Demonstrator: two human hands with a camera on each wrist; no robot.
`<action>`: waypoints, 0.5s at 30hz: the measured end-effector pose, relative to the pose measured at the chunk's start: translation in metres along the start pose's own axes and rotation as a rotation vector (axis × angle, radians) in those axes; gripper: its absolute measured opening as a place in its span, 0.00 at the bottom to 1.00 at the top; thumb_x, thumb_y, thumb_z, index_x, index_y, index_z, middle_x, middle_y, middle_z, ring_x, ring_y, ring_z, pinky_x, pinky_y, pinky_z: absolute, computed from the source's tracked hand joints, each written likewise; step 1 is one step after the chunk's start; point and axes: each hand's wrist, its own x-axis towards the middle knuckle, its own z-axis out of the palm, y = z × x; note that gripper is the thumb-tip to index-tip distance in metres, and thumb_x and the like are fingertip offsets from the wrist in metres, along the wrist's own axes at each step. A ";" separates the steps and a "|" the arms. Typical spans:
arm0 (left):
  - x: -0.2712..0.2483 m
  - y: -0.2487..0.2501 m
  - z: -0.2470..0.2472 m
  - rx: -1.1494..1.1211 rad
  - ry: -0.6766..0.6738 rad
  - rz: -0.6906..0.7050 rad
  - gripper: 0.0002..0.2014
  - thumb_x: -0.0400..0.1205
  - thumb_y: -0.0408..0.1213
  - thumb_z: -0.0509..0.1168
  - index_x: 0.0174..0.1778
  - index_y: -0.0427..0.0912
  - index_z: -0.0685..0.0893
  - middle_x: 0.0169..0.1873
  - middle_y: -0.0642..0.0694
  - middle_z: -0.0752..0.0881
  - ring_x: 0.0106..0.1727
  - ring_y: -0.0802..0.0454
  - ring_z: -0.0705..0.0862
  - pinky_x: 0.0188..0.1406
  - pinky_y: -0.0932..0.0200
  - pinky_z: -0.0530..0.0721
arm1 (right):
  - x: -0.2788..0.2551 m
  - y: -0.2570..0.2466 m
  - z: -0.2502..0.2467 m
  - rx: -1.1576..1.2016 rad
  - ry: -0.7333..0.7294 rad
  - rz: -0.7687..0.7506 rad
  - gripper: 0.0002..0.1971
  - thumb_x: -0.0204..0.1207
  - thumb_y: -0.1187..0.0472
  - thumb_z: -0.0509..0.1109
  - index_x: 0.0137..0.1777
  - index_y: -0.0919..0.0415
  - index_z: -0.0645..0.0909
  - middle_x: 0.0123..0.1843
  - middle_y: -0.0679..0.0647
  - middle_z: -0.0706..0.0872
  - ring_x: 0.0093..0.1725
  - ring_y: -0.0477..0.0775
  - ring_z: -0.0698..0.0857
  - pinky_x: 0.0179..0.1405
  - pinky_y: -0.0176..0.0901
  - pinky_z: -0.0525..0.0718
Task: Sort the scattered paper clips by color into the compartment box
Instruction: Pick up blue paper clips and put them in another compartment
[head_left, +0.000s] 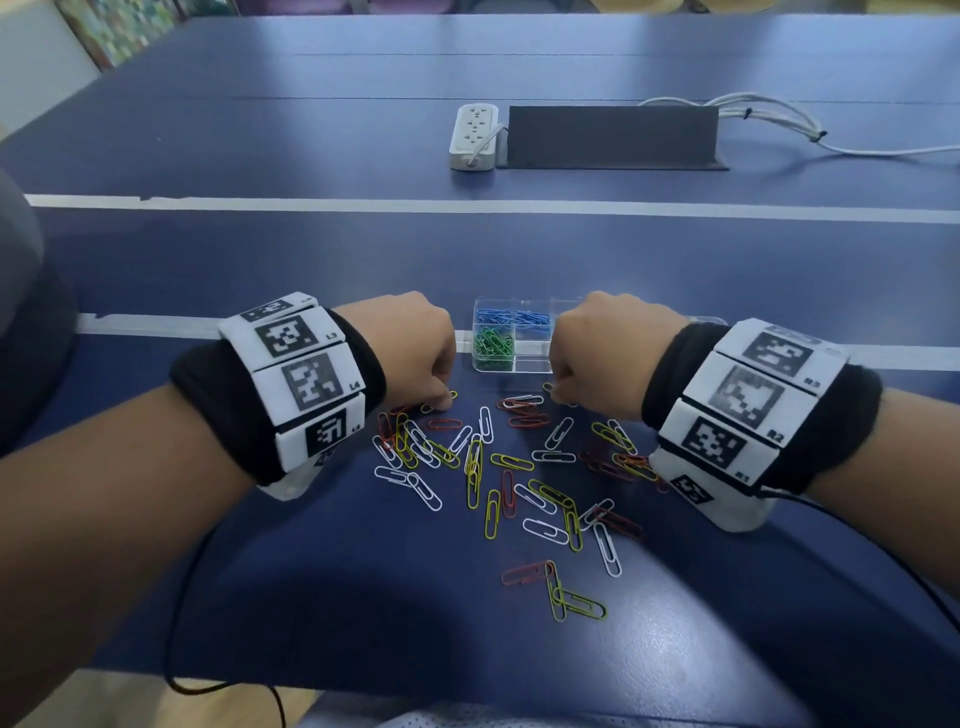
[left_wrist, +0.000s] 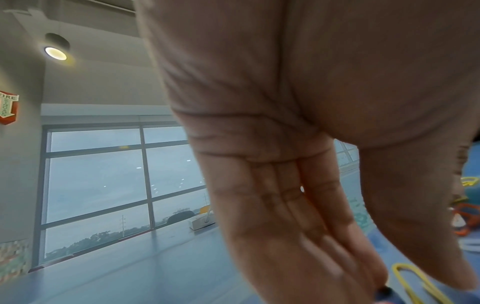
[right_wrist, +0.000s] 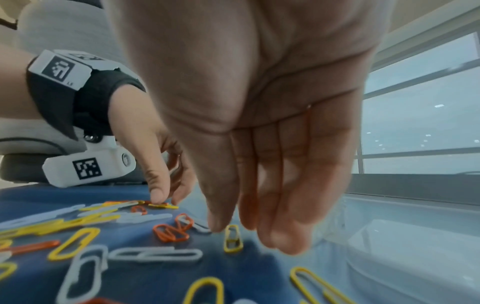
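Observation:
The clear compartment box (head_left: 535, 365) stands between my hands; blue clips (head_left: 511, 317) fill its far cells and green clips (head_left: 493, 344) a left cell. Yellow, white and red clips (head_left: 511, 488) lie scattered in front of it. My left hand (head_left: 441, 402) reaches down with straight fingers, and its thumb tip presses a yellow clip (right_wrist: 163, 205) onto the table. My right hand (right_wrist: 249, 236) also points down with straight fingers, holding nothing. Its thumb tip hovers just beside a small yellow clip (right_wrist: 233, 238), next to the box wall (right_wrist: 389, 236).
A white power strip (head_left: 472, 136), a dark grey block (head_left: 613, 137) and white cables (head_left: 779, 117) lie far back on the blue table (head_left: 311, 249). White lines cross the table. A thin black wire (head_left: 179, 649) hangs over the near edge.

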 end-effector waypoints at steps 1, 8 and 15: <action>0.000 0.001 0.001 0.001 -0.001 0.005 0.08 0.73 0.48 0.70 0.33 0.49 0.84 0.24 0.55 0.77 0.37 0.49 0.80 0.37 0.61 0.75 | 0.000 -0.001 0.000 0.001 -0.009 -0.001 0.09 0.76 0.54 0.68 0.49 0.59 0.84 0.30 0.51 0.67 0.37 0.60 0.75 0.37 0.44 0.74; -0.002 0.007 0.006 0.038 0.041 0.041 0.07 0.72 0.41 0.66 0.29 0.48 0.79 0.28 0.51 0.79 0.39 0.46 0.81 0.37 0.61 0.76 | -0.003 -0.007 0.006 -0.021 -0.011 -0.002 0.14 0.74 0.59 0.65 0.29 0.60 0.69 0.28 0.51 0.67 0.24 0.52 0.68 0.28 0.40 0.71; -0.011 0.000 0.000 -0.232 0.164 0.085 0.03 0.70 0.36 0.65 0.33 0.48 0.77 0.24 0.55 0.78 0.28 0.63 0.75 0.30 0.64 0.74 | -0.001 0.003 0.004 0.280 -0.016 0.002 0.08 0.69 0.57 0.67 0.39 0.58 0.87 0.36 0.56 0.89 0.37 0.58 0.85 0.43 0.44 0.86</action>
